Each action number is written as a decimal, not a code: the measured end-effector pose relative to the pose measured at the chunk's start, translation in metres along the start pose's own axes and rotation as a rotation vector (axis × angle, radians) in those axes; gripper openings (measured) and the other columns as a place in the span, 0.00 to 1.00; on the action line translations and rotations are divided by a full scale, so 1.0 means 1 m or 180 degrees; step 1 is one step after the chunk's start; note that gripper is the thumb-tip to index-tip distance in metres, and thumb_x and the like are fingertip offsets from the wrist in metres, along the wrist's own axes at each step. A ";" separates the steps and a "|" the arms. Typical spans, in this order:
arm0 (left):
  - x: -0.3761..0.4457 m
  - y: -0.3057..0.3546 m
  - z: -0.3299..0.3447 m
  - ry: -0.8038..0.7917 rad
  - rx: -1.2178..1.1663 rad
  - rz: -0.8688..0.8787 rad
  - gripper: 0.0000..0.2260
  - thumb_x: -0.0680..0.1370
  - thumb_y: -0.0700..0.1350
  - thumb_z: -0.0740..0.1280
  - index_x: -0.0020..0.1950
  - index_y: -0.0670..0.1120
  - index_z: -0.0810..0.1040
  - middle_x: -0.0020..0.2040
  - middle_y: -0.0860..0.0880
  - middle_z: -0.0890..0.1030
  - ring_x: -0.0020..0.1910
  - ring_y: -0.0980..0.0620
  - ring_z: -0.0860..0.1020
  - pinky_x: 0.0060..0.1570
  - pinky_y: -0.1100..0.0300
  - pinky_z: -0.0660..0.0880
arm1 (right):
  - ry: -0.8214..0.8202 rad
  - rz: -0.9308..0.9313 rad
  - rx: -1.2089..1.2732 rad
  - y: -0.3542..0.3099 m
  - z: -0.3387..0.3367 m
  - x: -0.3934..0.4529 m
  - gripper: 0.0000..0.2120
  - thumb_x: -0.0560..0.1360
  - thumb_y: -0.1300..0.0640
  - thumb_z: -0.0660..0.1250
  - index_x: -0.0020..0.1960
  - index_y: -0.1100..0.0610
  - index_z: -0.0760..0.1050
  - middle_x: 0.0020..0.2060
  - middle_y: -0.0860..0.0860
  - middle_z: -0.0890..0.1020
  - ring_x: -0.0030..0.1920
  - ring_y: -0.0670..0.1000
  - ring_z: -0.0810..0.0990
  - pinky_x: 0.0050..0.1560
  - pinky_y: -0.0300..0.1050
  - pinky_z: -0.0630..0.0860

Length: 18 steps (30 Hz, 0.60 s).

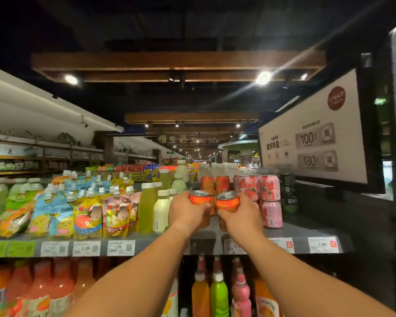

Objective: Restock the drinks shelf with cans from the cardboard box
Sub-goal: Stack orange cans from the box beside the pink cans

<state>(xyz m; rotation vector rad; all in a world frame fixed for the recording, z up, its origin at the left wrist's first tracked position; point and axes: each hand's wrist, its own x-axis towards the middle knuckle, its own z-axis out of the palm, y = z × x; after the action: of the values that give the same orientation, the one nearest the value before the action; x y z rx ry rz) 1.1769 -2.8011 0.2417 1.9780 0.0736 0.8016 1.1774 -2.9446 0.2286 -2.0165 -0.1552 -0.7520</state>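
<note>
Both hands reach over the grey shelf [290,229]. The left hand [186,213] curls its fingers round one orange can [199,197]; the right hand [239,216] grips a second orange can [227,201]. Both cans stand upright, tops up, side by side above the shelf's front, just left of the pink cans [266,191]

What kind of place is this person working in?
Almost certainly a supermarket aisle: a drinks shelf packed with bottles and pouches, price tags along its edge, and each hand holding an orange can.
</note>
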 end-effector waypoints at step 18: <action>0.142 -0.057 0.096 -0.0397 0.0977 -0.0664 0.14 0.74 0.47 0.74 0.57 0.44 0.82 0.58 0.46 0.83 0.57 0.45 0.82 0.53 0.56 0.77 | -0.0300 0.0750 -0.0794 0.056 0.109 0.133 0.27 0.73 0.56 0.72 0.68 0.59 0.65 0.63 0.57 0.73 0.61 0.59 0.76 0.60 0.53 0.76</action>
<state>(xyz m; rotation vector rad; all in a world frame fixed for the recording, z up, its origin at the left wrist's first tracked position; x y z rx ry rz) 1.3571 -2.7919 0.2368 2.2591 0.3413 0.5547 1.3546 -2.9110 0.2222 -2.2590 0.1273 -0.5483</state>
